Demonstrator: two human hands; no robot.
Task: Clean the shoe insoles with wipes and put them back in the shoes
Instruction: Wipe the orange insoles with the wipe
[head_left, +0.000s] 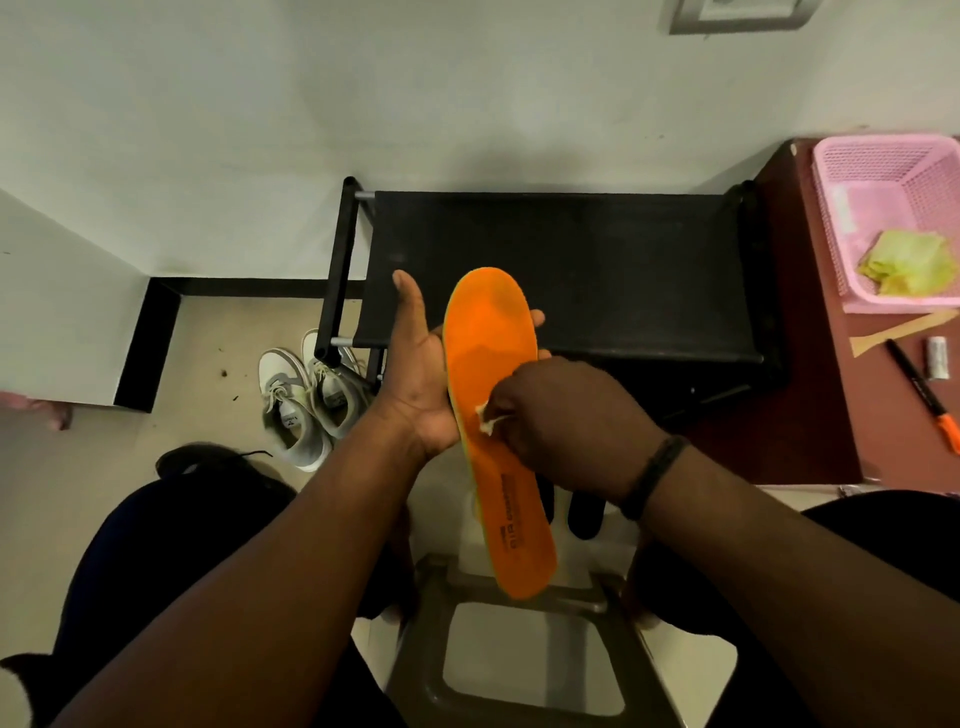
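Left hand (415, 384) palm up, thumb pointing away toward the rack, fingers wrapped under the one long orange foam insole (493, 415) with fingertips showing past its far edge, so it grips the insole from below at the forefoot half. Insole held in the air in front of the person, toe end away over the rack, heel end toward the body above the stool, printed black text near the heel facing up, thin yellow-green edge along its left side.

Right hand (561, 426) knuckles up, fingers curled down, pinching one small crumpled white wipe (487, 418) against the insole's middle; only a scrap of wipe shows at the fingers. One black band (652, 475) on the right wrist.

One black fabric-top shoe rack (561, 270) with a black tube frame stands against the white wall. Two grey-white lace-up sneakers (306, 400) sit side by side on the beige floor, left of the rack's leg, well apart from the insole. One dark shoe (208, 460) with a lace lies near the left knee.

One dark red-brown table (831, 395) on the right holds one pink plastic mesh basket (841, 208) with one crumpled yellow-green cloth (906, 262) inside, one black marker with orange cap (924, 400), one small silvery cylinder (937, 356), one flat wooden stick (904, 330). One grey plastic stool (519, 592) between the knees.
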